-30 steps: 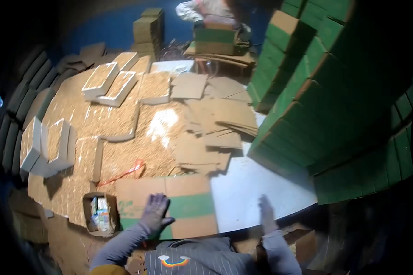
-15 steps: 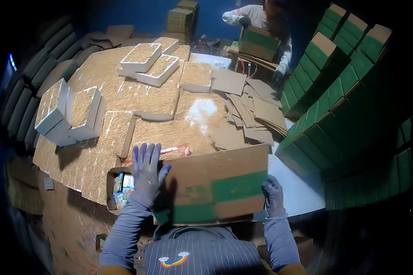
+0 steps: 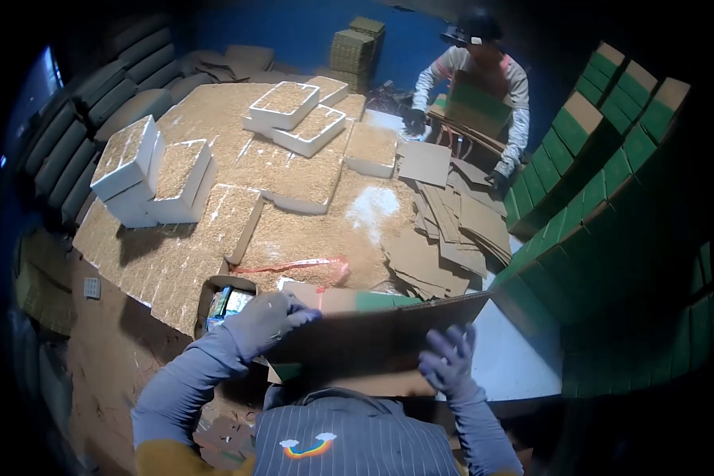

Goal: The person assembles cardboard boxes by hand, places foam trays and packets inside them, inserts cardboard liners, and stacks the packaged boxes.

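Observation:
In front of my body a brown and green cardboard box [image 3: 365,333] stands partly unfolded, its near side dark in shadow. My left hand [image 3: 268,319], in a grey glove, is at the box's upper left edge with its fingers bent; whether it grips the cardboard is unclear. My right hand [image 3: 450,358] is raised before the box's right part, fingers apart, holding nothing. A small open carton [image 3: 206,305] with colourful packets [image 3: 232,301] sits just beyond my left forearm. A red strip [image 3: 325,263] lies behind the box.
White trays of tan granular material [image 3: 285,103] cover the table's left and back. Cardboard sheets [image 3: 428,262] lie at the middle right. Green boxes [image 3: 595,206] are stacked at the right. A co-worker [image 3: 484,79] handles another box [image 3: 476,109] at the back.
The flat cardboard has been lifted and partly opened. My left hand moved onto its upper edge; my right hand let go of its right edge. The view shifted, showing more of the co-worker.

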`<state>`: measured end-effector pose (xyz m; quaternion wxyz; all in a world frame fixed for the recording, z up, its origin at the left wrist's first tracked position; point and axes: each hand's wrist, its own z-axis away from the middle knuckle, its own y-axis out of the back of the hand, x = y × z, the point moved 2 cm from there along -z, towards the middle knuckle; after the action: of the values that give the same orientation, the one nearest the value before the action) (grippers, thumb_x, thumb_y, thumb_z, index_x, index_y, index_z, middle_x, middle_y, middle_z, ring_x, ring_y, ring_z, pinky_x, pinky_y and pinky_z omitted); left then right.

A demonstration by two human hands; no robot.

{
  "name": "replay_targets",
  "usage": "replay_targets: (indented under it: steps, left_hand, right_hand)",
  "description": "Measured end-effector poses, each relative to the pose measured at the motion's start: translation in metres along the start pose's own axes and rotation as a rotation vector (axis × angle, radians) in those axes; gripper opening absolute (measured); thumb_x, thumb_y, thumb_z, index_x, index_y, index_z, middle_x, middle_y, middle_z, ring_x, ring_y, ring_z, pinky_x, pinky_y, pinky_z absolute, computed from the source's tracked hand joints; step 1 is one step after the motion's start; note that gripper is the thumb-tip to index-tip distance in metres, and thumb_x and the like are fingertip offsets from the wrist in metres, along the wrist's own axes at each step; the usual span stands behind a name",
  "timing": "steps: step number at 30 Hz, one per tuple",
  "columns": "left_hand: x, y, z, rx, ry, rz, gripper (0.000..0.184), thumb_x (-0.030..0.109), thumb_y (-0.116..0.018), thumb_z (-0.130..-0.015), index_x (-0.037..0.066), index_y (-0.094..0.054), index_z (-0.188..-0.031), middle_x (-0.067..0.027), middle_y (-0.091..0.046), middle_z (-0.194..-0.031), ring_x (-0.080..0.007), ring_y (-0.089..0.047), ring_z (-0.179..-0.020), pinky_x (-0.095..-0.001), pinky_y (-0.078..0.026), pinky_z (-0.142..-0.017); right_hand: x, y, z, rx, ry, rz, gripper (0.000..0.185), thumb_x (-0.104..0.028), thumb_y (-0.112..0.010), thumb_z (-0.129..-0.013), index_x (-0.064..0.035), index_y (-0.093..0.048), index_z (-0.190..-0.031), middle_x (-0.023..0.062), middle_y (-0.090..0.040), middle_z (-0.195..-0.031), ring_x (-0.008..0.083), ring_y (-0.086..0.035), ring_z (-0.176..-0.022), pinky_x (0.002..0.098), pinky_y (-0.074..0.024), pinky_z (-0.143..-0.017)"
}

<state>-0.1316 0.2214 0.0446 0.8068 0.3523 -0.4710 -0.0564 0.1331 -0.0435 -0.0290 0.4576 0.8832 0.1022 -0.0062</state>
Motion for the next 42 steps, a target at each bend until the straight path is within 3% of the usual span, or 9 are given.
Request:
replay_targets:
  steps: [9,15,20,25,28,34,37,38,42]
  left_hand:
    - [-0.016,-0.035,-0.006,-0.368,0.046,0.329,0.038,0.03,-0.063,-0.095,0.001,-0.067,-0.12,-0.0094,-0.072,-0.108,-0.0125,-0.065,-0.097,-0.0288,-0.05,-0.088]
    - [-0.002,-0.028,0.001,-0.236,0.081,0.221,0.034,0.029,-0.063,-0.095,0.005,-0.068,-0.118,-0.016,-0.071,-0.105,-0.0202,-0.067,-0.09,-0.0316,-0.052,-0.083]
    - [0.075,0.011,0.01,0.072,-0.171,-0.577,0.055,0.026,-0.052,-0.099,0.016,-0.031,-0.15,-0.0164,-0.068,-0.081,-0.0352,-0.068,-0.074,-0.042,-0.054,-0.069]
    - [0.092,-0.023,-0.03,-0.224,-0.469,-0.65,0.05,0.024,-0.051,-0.098,0.018,-0.035,-0.145,-0.0152,-0.066,-0.088,-0.0313,-0.067,-0.07,-0.0421,-0.054,-0.062]
    - [0.016,-0.108,-0.087,-0.003,-1.157,-0.878,0.058,0.031,-0.059,-0.087,0.024,-0.043,-0.142,-0.0113,-0.061,-0.114,-0.0291,-0.062,-0.104,-0.0451,-0.049,-0.088]
    - [-0.006,-0.055,-0.087,1.024,-0.483,-0.697,0.066,0.026,-0.067,-0.078,0.018,-0.047,-0.14,-0.0075,-0.045,-0.138,-0.0279,-0.05,-0.119,-0.0652,-0.026,-0.108]
    - [-0.001,-0.057,-0.101,0.939,-0.467,-0.828,0.06,0.022,-0.067,-0.081,0.016,-0.05,-0.138,-0.0074,-0.049,-0.128,-0.0261,-0.052,-0.112,-0.0604,-0.032,-0.107]
    - [0.021,-0.04,-0.088,0.873,-0.489,-0.722,0.054,0.019,-0.066,-0.083,0.012,-0.052,-0.135,-0.0087,-0.053,-0.111,-0.0249,-0.054,-0.101,-0.0507,-0.038,-0.106]
    - [0.025,-0.047,-0.03,0.282,-0.81,-0.471,0.061,0.035,-0.065,-0.087,0.005,-0.049,-0.137,-0.0182,-0.058,-0.125,-0.0321,-0.058,-0.114,-0.0452,-0.044,-0.105]
  right_hand:
    - [0.035,-0.013,-0.071,-0.206,-0.181,0.076,0.042,-0.042,-0.053,-0.095,-0.0157,-0.064,-0.125,0.0048,-0.059,-0.13,0.0298,-0.039,-0.136,0.0562,-0.013,-0.118]
    - [0.014,0.012,-0.023,0.183,-0.01,0.097,0.032,-0.044,-0.054,-0.093,-0.0193,-0.072,-0.103,0.0047,-0.065,-0.119,0.024,-0.042,-0.134,0.0544,-0.0136,-0.119]
    - [0.019,0.045,-0.093,0.125,-0.071,-0.329,0.037,-0.031,-0.055,-0.089,-0.0127,-0.056,-0.057,0.0018,-0.047,-0.058,0.0241,-0.057,-0.074,0.0558,-0.0357,-0.108]
    - [-0.022,-0.012,-0.133,-0.97,0.343,-0.249,0.037,-0.034,-0.059,-0.09,-0.0111,-0.065,-0.062,0.0012,-0.059,-0.064,0.021,-0.058,-0.097,0.0435,-0.0467,-0.098]
    - [-0.016,-0.079,-0.071,-0.836,0.251,-0.407,0.013,-0.018,-0.06,-0.086,-0.0075,-0.068,-0.089,0.0094,-0.06,-0.103,0.0266,-0.054,-0.111,0.0401,-0.0432,-0.101]
    - [0.037,0.012,-0.033,-0.782,-0.048,-0.43,0.068,-0.005,-0.067,-0.079,-0.0121,-0.046,-0.143,0.0183,-0.037,-0.15,0.0379,-0.035,-0.138,0.0489,-0.025,-0.117]
    - [0.045,0.003,-0.03,-0.629,-0.232,-0.691,0.076,-0.017,-0.075,-0.078,-0.0093,-0.041,-0.145,0.0181,-0.037,-0.148,0.0349,-0.035,-0.138,0.0454,-0.0276,-0.116]
    - [0.051,-0.009,-0.035,-0.478,-0.8,-1.043,0.089,-0.028,-0.082,-0.074,-0.007,-0.038,-0.148,0.0186,-0.039,-0.145,0.0327,-0.037,-0.136,0.0411,-0.032,-0.113]
    - [0.087,-0.047,-0.029,-0.458,-1.095,-0.77,0.095,-0.035,-0.08,-0.078,-0.0044,-0.029,-0.152,0.0234,-0.043,-0.138,0.0301,-0.045,-0.129,0.0363,-0.0379,-0.108]
